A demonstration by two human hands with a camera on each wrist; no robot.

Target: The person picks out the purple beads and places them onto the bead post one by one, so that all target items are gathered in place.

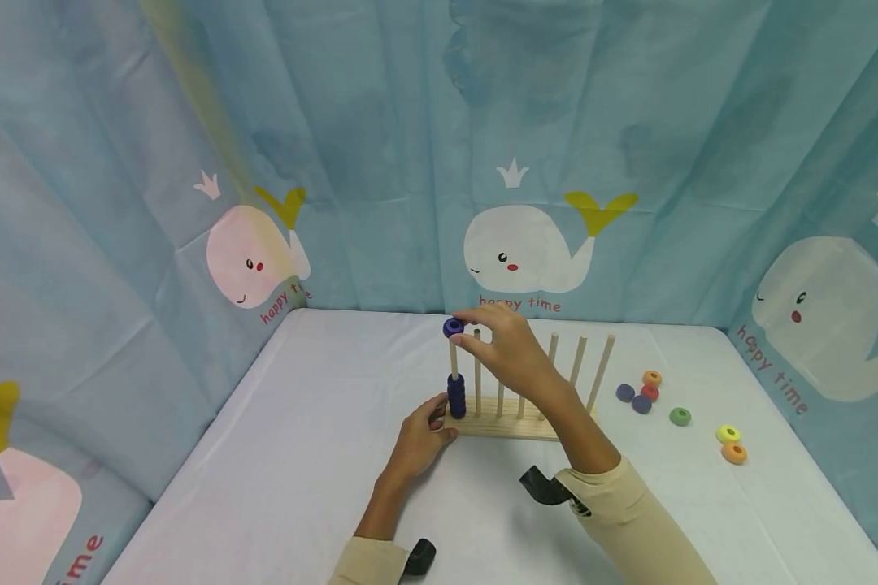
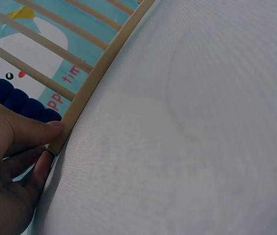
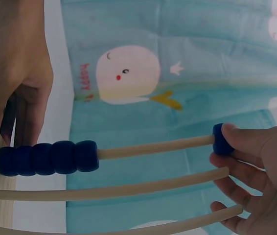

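A wooden peg stand [image 1: 508, 426] with a row of upright pegs stands on the white table. My right hand [image 1: 512, 351] pinches a dark blue bead [image 1: 453, 327] between thumb and fingers at the tip of the leftmost peg. In the right wrist view that bead [image 3: 221, 139] sits right at the peg's end. Lower on the same peg, several dark blue beads [image 1: 457, 396] are stacked down to the base. My left hand [image 1: 415, 439] grips the left end of the base, with the thumb [image 2: 50, 131] on top in the left wrist view. The other pegs carry no beads.
To the right of the stand lie loose beads: two purple-blue ones [image 1: 641, 404], a red one [image 1: 650, 392], orange ones [image 1: 735, 453], a green one [image 1: 680, 417] and a yellow one [image 1: 728, 434]. A blue whale-print curtain [image 1: 380, 244] hangs around the table.
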